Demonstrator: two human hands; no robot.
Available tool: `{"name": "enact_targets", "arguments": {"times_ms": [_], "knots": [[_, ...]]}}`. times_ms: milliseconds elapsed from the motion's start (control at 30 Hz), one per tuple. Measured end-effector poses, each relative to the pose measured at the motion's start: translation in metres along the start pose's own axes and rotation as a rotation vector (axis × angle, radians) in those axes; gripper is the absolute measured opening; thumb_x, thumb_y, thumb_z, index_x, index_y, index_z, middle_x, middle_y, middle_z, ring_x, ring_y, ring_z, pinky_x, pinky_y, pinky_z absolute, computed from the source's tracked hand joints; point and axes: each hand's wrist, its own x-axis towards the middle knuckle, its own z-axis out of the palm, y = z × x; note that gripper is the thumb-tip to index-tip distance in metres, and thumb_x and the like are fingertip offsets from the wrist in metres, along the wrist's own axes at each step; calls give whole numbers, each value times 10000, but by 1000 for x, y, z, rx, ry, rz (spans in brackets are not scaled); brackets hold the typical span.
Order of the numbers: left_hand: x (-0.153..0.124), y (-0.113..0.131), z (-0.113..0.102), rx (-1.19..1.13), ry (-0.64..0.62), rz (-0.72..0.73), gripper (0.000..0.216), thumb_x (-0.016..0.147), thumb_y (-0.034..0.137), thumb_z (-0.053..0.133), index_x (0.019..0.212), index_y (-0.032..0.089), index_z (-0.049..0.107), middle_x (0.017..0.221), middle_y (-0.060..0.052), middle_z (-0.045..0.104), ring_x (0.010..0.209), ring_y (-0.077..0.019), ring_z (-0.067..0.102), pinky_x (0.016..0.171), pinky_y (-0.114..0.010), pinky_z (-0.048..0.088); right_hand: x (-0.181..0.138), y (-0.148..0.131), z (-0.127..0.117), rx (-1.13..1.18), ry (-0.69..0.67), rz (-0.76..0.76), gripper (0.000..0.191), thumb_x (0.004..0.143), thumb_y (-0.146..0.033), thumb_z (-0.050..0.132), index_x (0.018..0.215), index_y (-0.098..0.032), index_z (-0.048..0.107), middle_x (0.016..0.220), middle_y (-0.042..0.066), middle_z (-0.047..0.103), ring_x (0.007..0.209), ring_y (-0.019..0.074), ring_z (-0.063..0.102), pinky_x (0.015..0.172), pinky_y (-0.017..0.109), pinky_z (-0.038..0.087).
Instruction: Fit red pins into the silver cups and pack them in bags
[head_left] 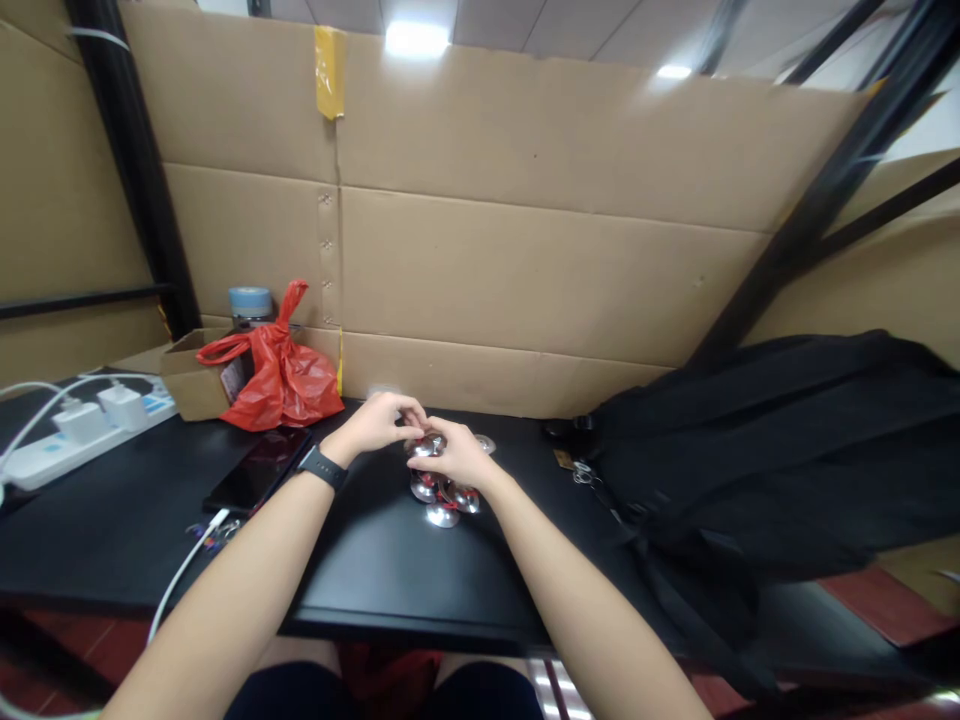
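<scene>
A pile of small shiny metal domed discs with red bits between them, looking like hand cymbals (442, 516), lies on the black table (360, 570). My right hand (459, 455) is closed around the upper discs of the pile, thumb on the near side. From the left, my left hand (379, 422) reaches over the top with its fingers curled into a pinch. What those fingertips hold is too small and partly hidden to make out. Another disc (486, 443) shows just behind my right hand.
To the left are a phone (259, 470), a white cable (180, 575), a power strip (82, 436) with plugs, a red plastic bag (289, 385), and a cardboard box (196, 375). A black backpack (795, 450) covers the right side. Cardboard panels (525, 270) stand behind.
</scene>
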Motion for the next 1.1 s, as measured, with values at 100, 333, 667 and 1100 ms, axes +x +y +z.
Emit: {"name": "enact_targets", "arguments": {"times_ms": [100,333,667,1100], "knots": [[2,1,6,18,156,0,121,815,247,668,896,166,706,853,-26,736,795,-149,671,758,-238,491,4,10,3,127,106,37,391,705,-369,786,1029,-218,627,995,40,713,929,222,670,824,348,508],[2,-13,18,133,118,-11,114,779,188,653,848,148,733,772,-21,714,696,-132,624,668,-223,454,9,16,8,578,267,113,428,766,-418,742,1102,-252,536,1105,62,653,1044,206,648,947,384,504],[7,-7,43,287,124,-4,127,835,227,681,929,163,738,850,-50,698,764,-164,617,717,-254,443,9,13,16,613,254,195,322,900,-461,572,1143,-252,540,1090,67,671,1017,207,661,913,356,532],[3,6,29,317,-296,84,173,756,264,754,915,200,782,827,-31,685,711,-141,598,653,-223,401,4,30,-33,-231,230,87,231,772,-92,519,887,-185,696,920,53,683,814,174,612,754,316,479]]}}
